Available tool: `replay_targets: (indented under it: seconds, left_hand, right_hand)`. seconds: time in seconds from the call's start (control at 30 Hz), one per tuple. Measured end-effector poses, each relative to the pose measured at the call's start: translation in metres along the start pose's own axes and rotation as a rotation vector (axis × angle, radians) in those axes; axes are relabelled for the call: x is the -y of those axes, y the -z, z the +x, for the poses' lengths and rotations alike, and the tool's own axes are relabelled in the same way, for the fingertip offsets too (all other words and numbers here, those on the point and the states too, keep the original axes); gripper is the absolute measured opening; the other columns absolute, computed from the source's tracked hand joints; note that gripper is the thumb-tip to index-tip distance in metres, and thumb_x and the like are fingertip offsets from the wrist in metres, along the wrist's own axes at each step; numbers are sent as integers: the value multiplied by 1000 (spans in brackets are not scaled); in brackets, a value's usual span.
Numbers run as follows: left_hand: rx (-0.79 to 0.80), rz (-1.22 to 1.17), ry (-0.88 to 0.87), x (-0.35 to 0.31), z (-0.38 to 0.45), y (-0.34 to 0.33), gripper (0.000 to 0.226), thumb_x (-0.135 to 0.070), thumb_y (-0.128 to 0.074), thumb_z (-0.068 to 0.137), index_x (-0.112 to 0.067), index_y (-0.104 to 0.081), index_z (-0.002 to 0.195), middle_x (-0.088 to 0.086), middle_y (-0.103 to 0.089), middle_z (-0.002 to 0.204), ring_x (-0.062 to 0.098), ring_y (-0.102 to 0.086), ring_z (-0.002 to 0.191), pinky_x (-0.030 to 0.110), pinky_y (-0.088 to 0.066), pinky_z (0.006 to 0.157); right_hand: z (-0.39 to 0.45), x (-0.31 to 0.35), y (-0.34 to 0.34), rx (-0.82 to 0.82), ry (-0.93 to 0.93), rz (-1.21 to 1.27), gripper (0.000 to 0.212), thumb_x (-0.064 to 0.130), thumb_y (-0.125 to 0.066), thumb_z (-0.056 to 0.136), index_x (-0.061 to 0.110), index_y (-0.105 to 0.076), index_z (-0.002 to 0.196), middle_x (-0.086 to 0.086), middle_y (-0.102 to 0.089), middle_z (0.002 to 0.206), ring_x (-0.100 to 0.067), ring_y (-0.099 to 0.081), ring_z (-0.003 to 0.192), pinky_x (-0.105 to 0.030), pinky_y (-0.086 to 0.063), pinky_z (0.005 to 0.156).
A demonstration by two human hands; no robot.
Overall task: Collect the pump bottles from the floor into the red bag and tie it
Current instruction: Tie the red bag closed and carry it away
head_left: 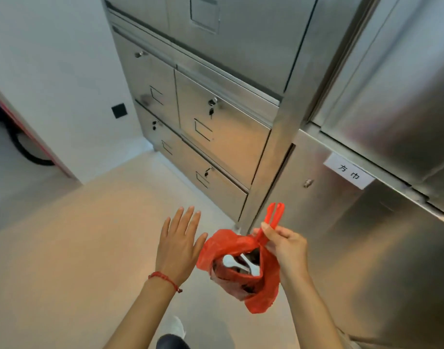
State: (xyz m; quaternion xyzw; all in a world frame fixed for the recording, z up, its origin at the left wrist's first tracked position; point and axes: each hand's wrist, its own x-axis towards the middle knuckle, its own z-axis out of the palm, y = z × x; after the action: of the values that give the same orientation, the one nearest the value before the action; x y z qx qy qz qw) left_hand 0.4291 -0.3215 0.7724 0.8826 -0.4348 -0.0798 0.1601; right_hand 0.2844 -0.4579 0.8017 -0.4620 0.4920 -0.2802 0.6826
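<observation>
The red bag (258, 295) hangs in the air at lower centre, its mouth open towards me. Inside it I see white pump heads of the pump bottles (238, 265) against dark bottle bodies. My right hand (284, 244) pinches the bag's two red handles, which stick up above the fingers. My left hand (179, 241) is flat and spread just left of the bag, with its thumb close to the bag's rim and nothing in it. A red string bracelet is on the left wrist.
Stainless steel locker cabinets (216, 127) with keyed doors stand ahead and to the right, one bearing a white label (348, 172). Beige floor (77, 248) stretches left. A white wall with a black socket (119, 110) is at the left. My shoe (177, 328) shows below.
</observation>
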Motion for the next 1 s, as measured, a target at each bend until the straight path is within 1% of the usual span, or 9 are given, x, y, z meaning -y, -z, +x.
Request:
replay_targets:
  seconds: [0.1,0.27,0.37,0.5,0.57,0.67,0.77,0.9,1.0]
  left_hand:
    - [-10,47,53,48,18,21,73,-52,-2,92,-8,-50,126,14,-54,131,37,-45,123,57,-35,98]
    - [-21,70,155,126,47,46,70,-49,-4,93,-8,-52,124,14,-56,129,37,-49,120,58,-39,94]
    - [-39,75,216,166,67,56,67,-48,-6,93,-9,-51,125,13,-55,131,37,-47,122,57,-37,96]
    - [-64,54,305,213,104,59,67,-50,-7,92,-10,-47,128,13,-50,135,36,-42,127,53,-31,101]
    - [-71,42,355,234,127,58,68,-52,-7,91,-11,-44,130,12,-47,138,35,-38,129,51,-27,104]
    - [-61,45,423,262,165,59,70,-53,-5,91,-11,-43,131,12,-46,139,34,-38,130,51,-28,104]
    - [-55,42,492,288,203,63,75,-57,0,88,-13,-38,134,11,-41,142,33,-33,133,49,-24,107]
    - [-65,71,570,318,252,78,78,-59,2,87,-12,-41,133,13,-45,139,35,-38,130,48,-21,105]
    - [-84,51,605,344,285,91,79,-60,4,85,-14,-36,136,12,-41,142,33,-32,133,44,-16,107]
  right_hand:
    - [11,1,-58,72,-19,19,13,9,-68,77,2,-71,67,-13,-73,68,-21,-70,62,-21,-55,55]
    - [37,5,-149,156,0,-32,14,9,-67,77,4,-71,65,-8,-73,63,-17,-70,60,-17,-52,52]
    - [60,6,-202,209,-17,-44,12,9,-67,78,3,-70,68,-6,-73,62,-15,-70,59,-14,-51,51]
    - [103,8,-267,291,-49,-76,12,10,-67,78,3,-70,69,-8,-74,66,-17,-71,65,-16,-54,57]
    - [127,8,-298,323,-57,-87,13,10,-67,78,6,-71,66,-9,-74,68,-19,-71,67,-18,-55,60]
    - [163,11,-342,362,-65,-98,16,9,-68,78,6,-72,63,-11,-74,68,-20,-71,68,-20,-56,63]
    - [198,18,-386,399,-79,-111,15,6,-67,77,6,-72,63,-10,-73,66,-19,-70,66,-19,-55,61]
    - [244,31,-440,453,-88,-139,15,8,-68,77,8,-73,64,-9,-74,67,-17,-71,66,-18,-54,60]
    - [276,35,-482,461,-99,-169,14,10,-69,77,11,-74,64,-7,-74,68,-17,-70,68,-23,-56,67]
